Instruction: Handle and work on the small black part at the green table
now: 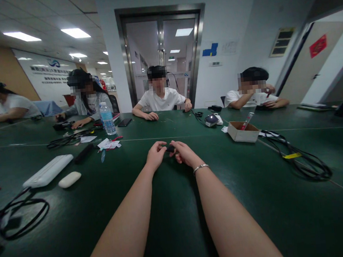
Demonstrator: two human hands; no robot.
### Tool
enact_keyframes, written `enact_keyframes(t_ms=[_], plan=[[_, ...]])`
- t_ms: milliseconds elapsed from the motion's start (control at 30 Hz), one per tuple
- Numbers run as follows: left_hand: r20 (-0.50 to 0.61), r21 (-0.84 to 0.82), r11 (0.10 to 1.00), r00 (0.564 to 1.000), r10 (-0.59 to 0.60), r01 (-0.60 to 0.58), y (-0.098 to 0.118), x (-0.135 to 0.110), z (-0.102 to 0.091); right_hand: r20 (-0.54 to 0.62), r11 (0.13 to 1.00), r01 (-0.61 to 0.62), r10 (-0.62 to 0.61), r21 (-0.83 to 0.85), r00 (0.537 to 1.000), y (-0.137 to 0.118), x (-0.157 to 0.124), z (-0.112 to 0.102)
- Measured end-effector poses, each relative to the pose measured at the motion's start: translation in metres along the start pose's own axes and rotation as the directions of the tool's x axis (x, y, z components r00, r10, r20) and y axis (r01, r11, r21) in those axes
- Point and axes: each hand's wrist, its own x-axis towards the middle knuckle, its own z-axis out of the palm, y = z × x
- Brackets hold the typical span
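Both my arms reach forward over a dark green table (180,223). My left hand (155,155) and my right hand (183,153) meet at the table's middle, fingers curled, pinching a small black object (170,148) between them. What the object is I cannot make out. A silver bracelet (200,167) circles my right wrist.
A white keyboard (48,170) and white mouse (69,179) lie at left, near black cables (20,215). A water bottle (107,118) and papers (108,144) stand further back. An open cardboard box (243,132) and a cable bundle (300,159) sit at right. Several people sit around the table.
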Motion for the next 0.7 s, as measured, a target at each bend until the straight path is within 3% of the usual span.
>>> enact_keyframes(t_ms=[200,333,467,700], plan=[[-0.004,0.002,1.000,1.000,-0.001,0.001,0.0002,-0.0002,0.0001,0.038,0.995,0.029,-0.033,0.098,0.999,-0.0014,-0.0008,-0.0015],[-0.009,-0.003,1.000,1.000,-0.004,0.004,0.0016,-0.0008,-0.0003,0.020,0.998,-0.055,0.054,0.024,0.998,-0.0012,0.0014,-0.0007],[-0.009,-0.018,1.000,1.000,-0.026,0.026,0.0032,-0.0012,-0.0007,0.115,1.000,0.009,-0.012,0.026,0.993,-0.0019,0.0007,-0.0002],[0.000,-0.007,1.000,1.000,-0.017,0.017,0.0023,-0.0008,0.0000,0.084,0.999,-0.033,0.034,-0.011,0.996,-0.0023,0.0002,0.0008]])
